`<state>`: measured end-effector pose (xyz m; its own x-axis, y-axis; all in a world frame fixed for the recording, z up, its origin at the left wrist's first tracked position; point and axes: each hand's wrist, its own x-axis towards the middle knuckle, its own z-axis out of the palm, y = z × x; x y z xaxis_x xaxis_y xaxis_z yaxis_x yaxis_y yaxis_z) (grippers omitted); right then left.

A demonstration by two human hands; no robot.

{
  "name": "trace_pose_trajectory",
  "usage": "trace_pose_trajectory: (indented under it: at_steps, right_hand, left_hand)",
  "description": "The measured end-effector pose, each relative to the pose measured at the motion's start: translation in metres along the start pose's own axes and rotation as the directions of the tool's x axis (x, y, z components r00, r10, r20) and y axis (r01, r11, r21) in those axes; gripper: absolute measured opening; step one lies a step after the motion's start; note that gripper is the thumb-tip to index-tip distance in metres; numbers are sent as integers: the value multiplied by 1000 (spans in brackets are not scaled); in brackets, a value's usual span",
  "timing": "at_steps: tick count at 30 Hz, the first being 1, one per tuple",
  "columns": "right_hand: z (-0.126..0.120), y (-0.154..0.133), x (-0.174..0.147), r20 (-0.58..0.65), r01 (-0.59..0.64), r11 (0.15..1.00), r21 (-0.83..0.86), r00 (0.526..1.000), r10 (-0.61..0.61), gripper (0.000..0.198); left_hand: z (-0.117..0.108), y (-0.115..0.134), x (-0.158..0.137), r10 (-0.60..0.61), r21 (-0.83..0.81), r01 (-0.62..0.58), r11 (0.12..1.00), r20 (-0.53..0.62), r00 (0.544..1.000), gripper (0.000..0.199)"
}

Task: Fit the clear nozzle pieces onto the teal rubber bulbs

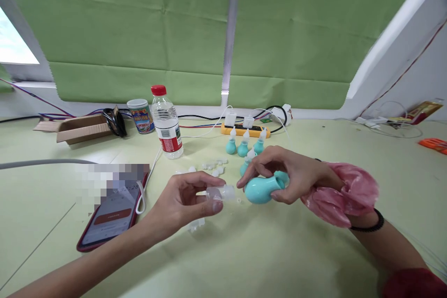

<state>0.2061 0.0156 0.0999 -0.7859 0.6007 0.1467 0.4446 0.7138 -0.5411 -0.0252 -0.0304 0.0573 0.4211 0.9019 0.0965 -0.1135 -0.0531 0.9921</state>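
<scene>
My left hand (190,198) pinches a clear plastic nozzle piece (220,193) between thumb and fingers, its end pointing right. Just across from it, my right hand (282,172) grips a turquoise squeeze bulb (260,190), lying sideways with its open neck toward the right. The two parts are apart. Behind the right hand stand several turquoise bulbs (243,149) fitted with clear tops; one is partly covered by the fingers. Loose clear plastic pieces (214,165) lie beyond the left hand, and more clear pieces (196,225) lie below it. A tiny translucent ring (239,200) rests between the hands.
A phone (115,214) with a white cable lies at left. Farther back are a water bottle (166,125), a printed can (140,116), an open cardboard box (84,129) and a yellow power strip (245,130) with plugs. An orange object (433,145) sits at far right.
</scene>
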Motion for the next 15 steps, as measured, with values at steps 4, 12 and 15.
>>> trace_pose_trajectory:
  at_steps: [4,12,15]
  right_hand:
    - [23,-9,10,-170,149,973,174,978,-120,18]
    - [48,-18,9,-360,128,812,-570,849,-386,4]
    - [51,-19,7,-331,54,730,-681,867,-372,7]
  left_hand:
    - [1,9,-3,-37,10,38,999,-63,997,24]
    - [0,13,-6,6,125,-6,992,0,1000,19]
    - [-1,12,-7,9,178,-9,984,5,1000,19]
